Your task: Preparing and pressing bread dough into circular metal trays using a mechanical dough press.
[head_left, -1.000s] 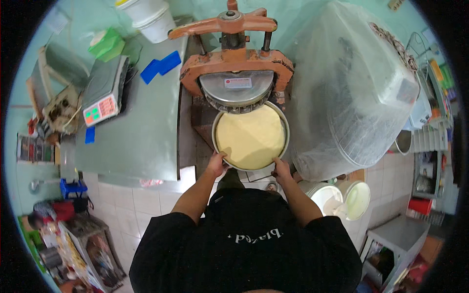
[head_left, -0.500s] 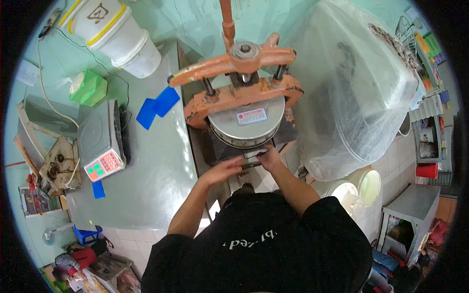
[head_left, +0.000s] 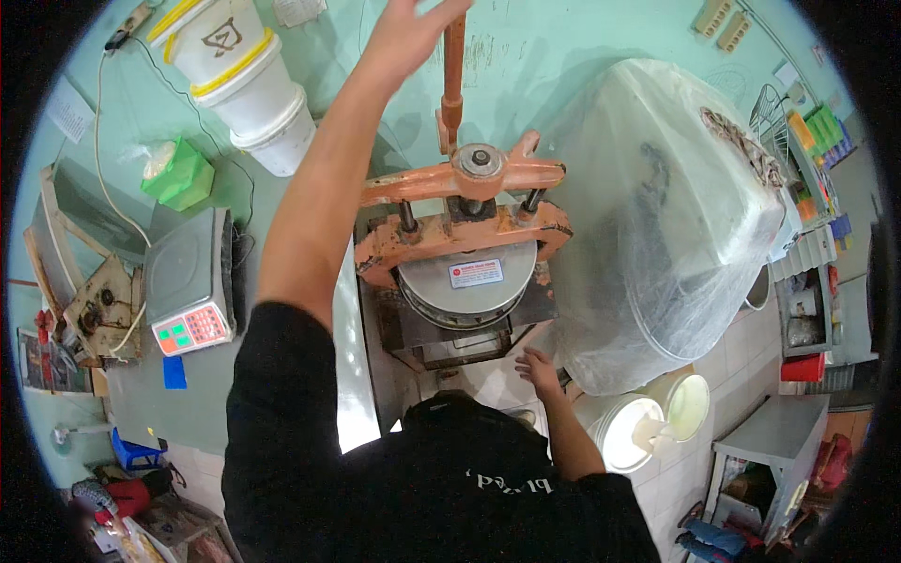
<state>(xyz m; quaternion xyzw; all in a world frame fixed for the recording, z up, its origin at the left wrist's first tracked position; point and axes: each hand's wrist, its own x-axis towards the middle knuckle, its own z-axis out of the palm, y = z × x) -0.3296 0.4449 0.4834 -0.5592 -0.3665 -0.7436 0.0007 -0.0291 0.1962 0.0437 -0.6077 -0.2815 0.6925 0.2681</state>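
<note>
My left hand (head_left: 408, 42) is raised high at the upper edge, partly cut off there. Its visible fingers stretch toward the upright orange lever (head_left: 452, 89), overlapping it in view; contact is unclear. Lower down, my right hand (head_left: 538, 372) hangs open and holds nothing, between the press and the plastic-covered bulk. The orange screw press (head_left: 479, 164) stands in front of me, with a thick crossbar on two dark posts. Beneath its lower orange beam sits a round steel pan with a flat lid (head_left: 441, 281) bearing a label.
At left, a grey table (head_left: 272, 202) carries a digital scale (head_left: 192, 272) and a green container (head_left: 178, 178). White buckets (head_left: 249, 94) are stacked behind. A large plastic-covered object (head_left: 648, 225) stands right of the press, with open white buckets (head_left: 629, 436) at its foot.
My left hand has gone from the press's front up to the lever. My right hand has come away from the front edge toward me and right. The view has shifted too.
</note>
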